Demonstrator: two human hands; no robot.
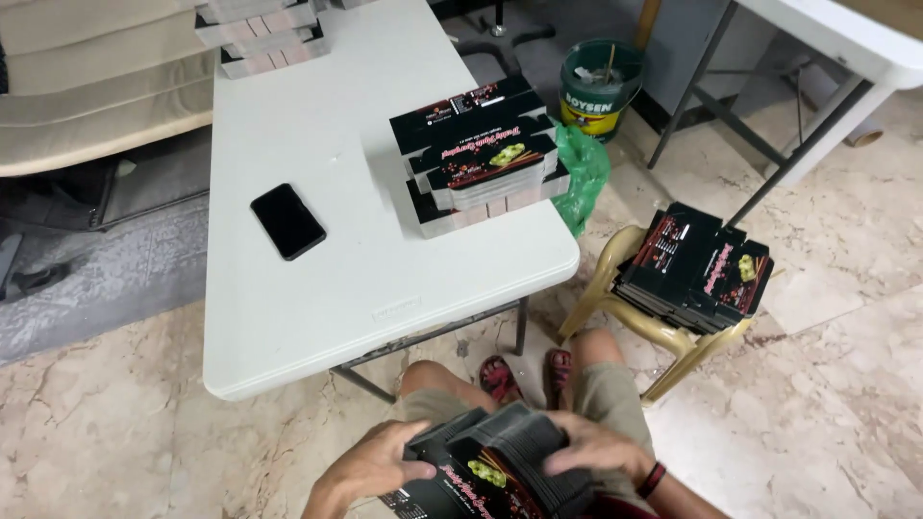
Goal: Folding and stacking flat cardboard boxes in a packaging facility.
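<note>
Over my lap, both hands grip a thick stack of flat black printed cartons (500,461). My left hand (370,464) clamps the stack's left side, thumb on top. My right hand (601,447), with a red band at the wrist, presses on the right side. On the white folding table (317,288) ahead lies a pile of the same black cartons (481,154) near its right edge. A further heap of flat cartons (697,267) rests on a yellow plastic chair (615,308) to my right.
A black phone (287,221) lies on the table's left half. More stacked boxes (261,34) sit at its far end. A green bag (582,173) hangs beside the table, a green paint pail (598,88) stands behind. Another white table (836,38) is at the right.
</note>
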